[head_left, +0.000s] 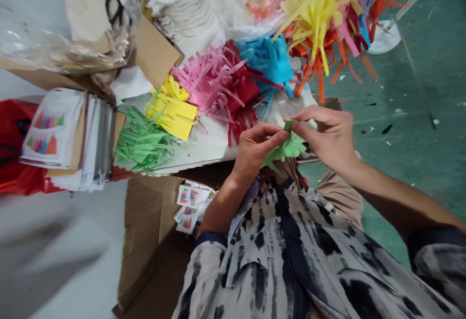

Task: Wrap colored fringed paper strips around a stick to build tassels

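Both my hands meet over my lap at the table's near edge and pinch one piece of green fringed paper (287,148). My left hand (257,146) grips its lower left part with curled fingers. My right hand (325,134) pinches the folded top of the same green paper between thumb and fingertips. Beyond them on the white table (207,146) lie piles of cut fringed paper: green (143,142), yellow (174,110), pink (207,78), dark red (242,91) and blue (271,61).
A bunch of yellow and orange fringes (324,13) hangs at the upper right. A stack of printed cards (63,137) lies at the left, a cardboard box (153,231) with small printed packs (189,207) below. Scissors (115,10) rest on brown paper. Green floor to the right.
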The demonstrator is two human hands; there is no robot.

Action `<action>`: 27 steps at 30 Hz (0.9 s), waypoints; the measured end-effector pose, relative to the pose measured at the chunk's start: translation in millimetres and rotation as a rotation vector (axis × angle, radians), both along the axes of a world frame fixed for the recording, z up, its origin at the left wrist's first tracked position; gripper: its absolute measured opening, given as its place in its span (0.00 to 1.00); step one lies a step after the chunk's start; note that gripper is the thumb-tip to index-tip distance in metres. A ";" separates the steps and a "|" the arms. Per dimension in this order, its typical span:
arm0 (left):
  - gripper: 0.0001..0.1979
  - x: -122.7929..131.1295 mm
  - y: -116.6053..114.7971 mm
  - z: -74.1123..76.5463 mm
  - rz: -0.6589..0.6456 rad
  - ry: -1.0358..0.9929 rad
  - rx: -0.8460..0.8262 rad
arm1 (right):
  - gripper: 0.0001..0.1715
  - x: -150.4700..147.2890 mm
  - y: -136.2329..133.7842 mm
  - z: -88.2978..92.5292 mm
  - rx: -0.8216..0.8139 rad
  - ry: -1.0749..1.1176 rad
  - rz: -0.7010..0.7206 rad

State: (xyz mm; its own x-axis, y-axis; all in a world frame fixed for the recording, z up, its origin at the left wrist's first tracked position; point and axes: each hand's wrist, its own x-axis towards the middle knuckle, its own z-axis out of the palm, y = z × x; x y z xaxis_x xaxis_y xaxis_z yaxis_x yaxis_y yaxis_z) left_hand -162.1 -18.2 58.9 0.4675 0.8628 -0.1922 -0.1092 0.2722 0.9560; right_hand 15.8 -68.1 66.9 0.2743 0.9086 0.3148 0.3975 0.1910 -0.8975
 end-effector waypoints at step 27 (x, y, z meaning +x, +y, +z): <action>0.15 -23.5 53.2 1.6 0.156 0.179 0.290 | 0.28 38.7 333.3 13.2 -0.276 -0.773 -0.102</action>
